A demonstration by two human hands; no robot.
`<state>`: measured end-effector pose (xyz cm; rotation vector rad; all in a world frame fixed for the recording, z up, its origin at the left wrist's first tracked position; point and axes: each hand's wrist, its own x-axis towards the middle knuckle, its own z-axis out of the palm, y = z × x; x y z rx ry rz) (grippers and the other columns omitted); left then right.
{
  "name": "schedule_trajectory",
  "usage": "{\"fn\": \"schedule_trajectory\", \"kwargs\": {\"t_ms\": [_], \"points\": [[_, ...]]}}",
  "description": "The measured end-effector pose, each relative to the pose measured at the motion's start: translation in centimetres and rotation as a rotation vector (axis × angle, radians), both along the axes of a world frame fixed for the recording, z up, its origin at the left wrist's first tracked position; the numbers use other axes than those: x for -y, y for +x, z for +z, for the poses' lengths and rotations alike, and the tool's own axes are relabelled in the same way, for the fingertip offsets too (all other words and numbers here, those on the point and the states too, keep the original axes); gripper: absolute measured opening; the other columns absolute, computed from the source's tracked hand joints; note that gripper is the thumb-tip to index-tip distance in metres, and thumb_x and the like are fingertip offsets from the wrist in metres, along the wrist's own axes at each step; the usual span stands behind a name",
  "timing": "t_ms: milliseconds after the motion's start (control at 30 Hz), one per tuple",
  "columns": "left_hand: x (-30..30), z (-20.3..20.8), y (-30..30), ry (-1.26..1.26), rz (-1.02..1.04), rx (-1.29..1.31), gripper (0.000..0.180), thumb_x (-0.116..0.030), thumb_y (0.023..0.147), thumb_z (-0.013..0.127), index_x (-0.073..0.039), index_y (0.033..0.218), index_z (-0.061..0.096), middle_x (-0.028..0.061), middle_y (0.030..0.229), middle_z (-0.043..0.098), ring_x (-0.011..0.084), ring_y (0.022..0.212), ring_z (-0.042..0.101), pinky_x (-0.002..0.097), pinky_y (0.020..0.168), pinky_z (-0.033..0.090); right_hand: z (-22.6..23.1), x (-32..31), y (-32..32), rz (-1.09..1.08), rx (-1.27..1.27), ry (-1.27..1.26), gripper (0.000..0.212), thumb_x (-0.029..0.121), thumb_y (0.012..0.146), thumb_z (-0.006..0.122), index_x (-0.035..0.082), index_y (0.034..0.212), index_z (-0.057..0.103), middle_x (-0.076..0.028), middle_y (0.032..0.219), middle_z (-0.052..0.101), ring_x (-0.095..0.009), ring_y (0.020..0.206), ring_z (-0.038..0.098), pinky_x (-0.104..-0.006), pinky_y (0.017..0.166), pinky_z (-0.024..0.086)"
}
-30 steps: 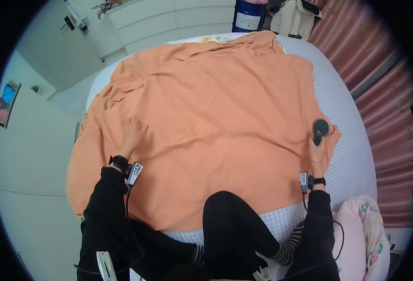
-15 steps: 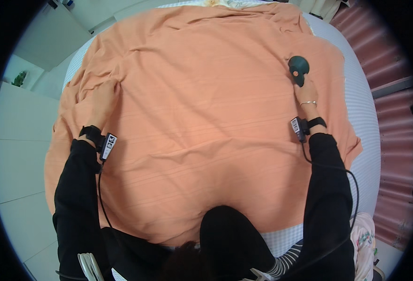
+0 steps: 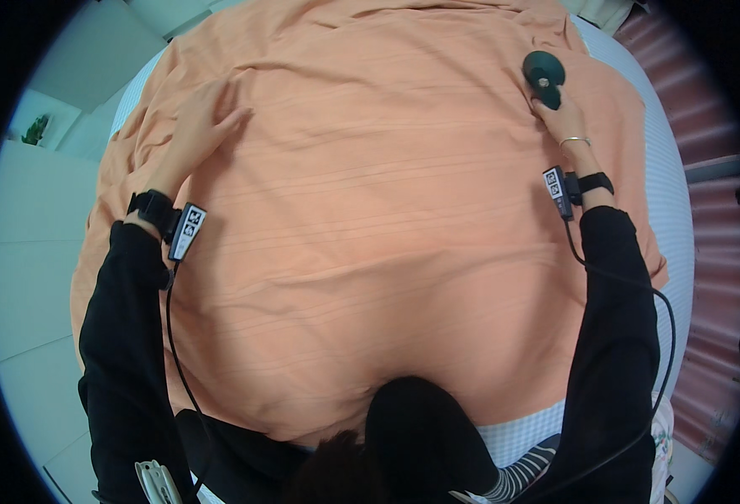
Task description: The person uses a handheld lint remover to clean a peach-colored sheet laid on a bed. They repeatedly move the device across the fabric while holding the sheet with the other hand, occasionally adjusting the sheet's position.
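An orange blanket (image 3: 362,193) is spread over the bed, with folds and creases across it. On its far left part rests my left hand (image 3: 204,126), fingers apart and thumb stretched out, holding nothing. At the far right my right hand (image 3: 565,119) is closed around the handle of a dark green handheld device (image 3: 544,69). The device has a round head and a small light button, and its head is over the blanket; whether its underside touches the cloth is hidden.
A checked bedsheet (image 3: 672,202) shows along the bed's right side. Pink curtains (image 3: 719,277) hang beyond it. White cabinets (image 3: 38,202) stand at the left, with a small plant (image 3: 36,128) in a niche. My knee (image 3: 412,420) is on the bed, and cables run along both sleeves.
Both hands have moved farther away over the blanket, the right one carrying the green device slightly rightward. My left hand's fingers, drawn together at the cloth before, are now spread.
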<state>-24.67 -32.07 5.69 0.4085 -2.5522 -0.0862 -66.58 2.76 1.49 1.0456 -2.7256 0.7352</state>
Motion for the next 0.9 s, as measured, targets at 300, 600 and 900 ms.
{"fn": "schedule_trajectory", "kwargs": {"t_ms": [300, 600, 900], "points": [[-1.2, 0.0, -2.7, -0.303, 0.034, 0.335, 0.014, -0.019, 0.084, 0.052, -0.008, 0.081, 0.060, 0.0066, 0.079, 0.063, 0.0221, 0.083, 0.059, 0.0347, 0.079, 0.040, 0.8, 0.9, -0.8, -0.005, -0.346, 0.357, 0.036, 0.015, 0.077, 0.065, 0.013, 0.111, 0.053, -0.014, 0.101, 0.063, -0.034, 0.093, 0.061, -0.0457, 0.075, 0.050], [-1.7, 1.2, -2.4, -0.477, 0.193, 0.494, 0.016, -0.017, 0.089, 0.047, -0.007, 0.088, 0.060, 0.0093, 0.087, 0.065, 0.0261, 0.087, 0.060, 0.0379, 0.083, 0.043, 0.1, 0.3, -3.1, -0.102, -0.425, 0.209, 0.032, 0.021, 0.080, 0.061, 0.014, 0.111, 0.054, -0.016, 0.100, 0.064, -0.036, 0.089, 0.062, -0.0456, 0.073, 0.050], [-2.8, 1.2, -1.0, -0.356, 0.373, 0.348, 0.023, -0.019, 0.090, 0.044, -0.004, 0.093, 0.061, 0.0191, 0.088, 0.064, 0.0355, 0.082, 0.061, 0.0439, 0.075, 0.047, 1.5, 0.2, -3.1, -0.274, -0.435, 0.015, 0.029, 0.029, 0.079, 0.060, 0.010, 0.100, 0.055, -0.019, 0.092, 0.065, -0.041, 0.085, 0.062, -0.0496, 0.071, 0.049]]}}
